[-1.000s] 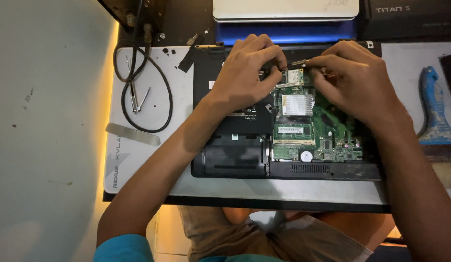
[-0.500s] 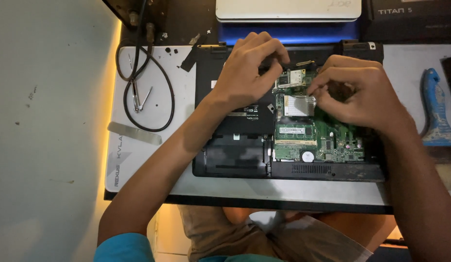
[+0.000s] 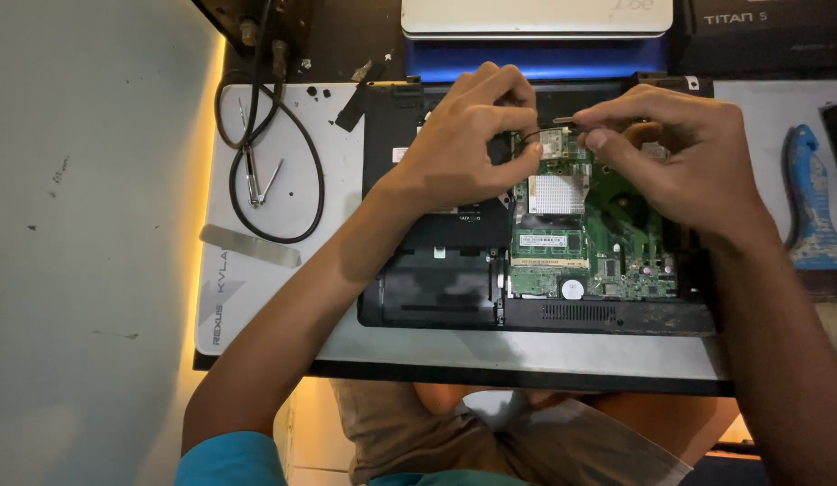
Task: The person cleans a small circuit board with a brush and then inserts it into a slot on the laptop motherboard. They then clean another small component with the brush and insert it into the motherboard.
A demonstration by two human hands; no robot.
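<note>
Two hands meet over the far edge of the opened laptop (image 3: 436,306), which lies bottom-up on the grey mat (image 3: 283,297) with its cover already off and the green circuit board (image 3: 589,243) laid bare. From where I watch, my left hand (image 3: 463,153) has its fingers bunched together at a thin black wire (image 3: 526,135) beside the small wireless card (image 3: 555,142); whether they truly pinch the wire I cannot tell. My right hand (image 3: 679,153) is closed on a slim metal tool (image 3: 564,119), its tip just above that card. I judge the opening-up done and the work now at the card's little cable; the memory stick (image 3: 549,245), the coin cell (image 3: 572,289) and the rest of the board look untouched. The board is matte green, crowded with small parts, with a pale square of gridded metal (image 3: 555,193) at its middle; the laptop's shell is dull black plastic, dusty along the near vent. Off to the left lie a looped black cable (image 3: 315,193), glossy and rubbery, tweezers (image 3: 255,184) and a flat metal strip (image 3: 249,245); a blue-handled tool (image 3: 810,211) rests at the right.
</note>
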